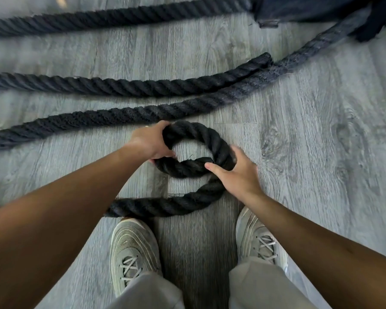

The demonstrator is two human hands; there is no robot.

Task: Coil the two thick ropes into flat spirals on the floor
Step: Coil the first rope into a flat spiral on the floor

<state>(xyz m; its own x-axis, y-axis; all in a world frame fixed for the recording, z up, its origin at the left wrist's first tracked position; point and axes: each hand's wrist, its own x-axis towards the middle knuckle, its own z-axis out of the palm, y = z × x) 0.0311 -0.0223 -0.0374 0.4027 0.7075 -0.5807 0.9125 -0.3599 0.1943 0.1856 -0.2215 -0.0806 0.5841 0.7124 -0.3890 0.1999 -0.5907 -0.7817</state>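
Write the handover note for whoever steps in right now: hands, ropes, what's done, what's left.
Left hand grips the left side of the first loop; right hand holds where the loop closes.
Done: one small turn on the floor, just ahead of the shoes.
Left: wind the tail round it; the long rope runs farther out lie uncoiled.

Small rope loop (196, 148) between the hands, ahead of two shoes (134, 253); long rope runs (125, 85) beyond.

Single head cam, steep downward tilt, close over hands (152, 143); floor (321, 152) beyond
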